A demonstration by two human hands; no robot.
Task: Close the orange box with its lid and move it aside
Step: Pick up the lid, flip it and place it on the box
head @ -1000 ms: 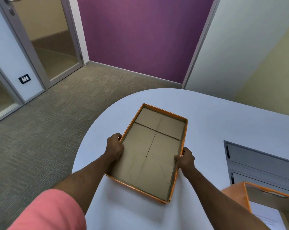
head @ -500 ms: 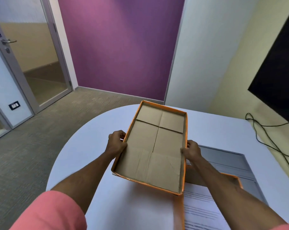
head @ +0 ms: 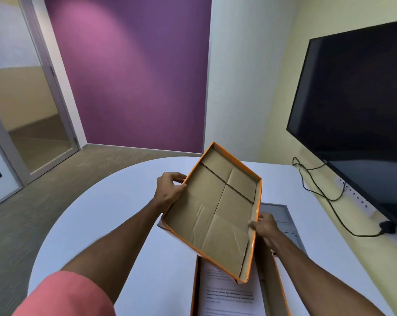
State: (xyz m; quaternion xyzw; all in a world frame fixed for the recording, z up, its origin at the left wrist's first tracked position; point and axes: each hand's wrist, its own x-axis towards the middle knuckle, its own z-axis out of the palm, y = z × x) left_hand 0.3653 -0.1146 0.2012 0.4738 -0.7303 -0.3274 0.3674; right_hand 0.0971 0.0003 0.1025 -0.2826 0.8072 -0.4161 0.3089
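Gripping the lid point(head: 212, 213) by its 2 long sides, the left hand point(head: 168, 190) and right hand point(head: 264, 226) are both holding it in a closed grip, tilted and open side up, in the air. It is hanging partly over the orange box point(head: 269, 277), which is sitting open on the white counter point(head: 115, 224) with a printed sheet point(head: 227, 295) inside.

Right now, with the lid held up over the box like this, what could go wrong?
The lid is open side up and tilted, so it must be flipped; held only by its side edges in the left hand and right hand, it might slip. It sits skewed over the orange box, so a corner could catch the wall. Lowered carelessly, it may crumple the printed sheet inside.
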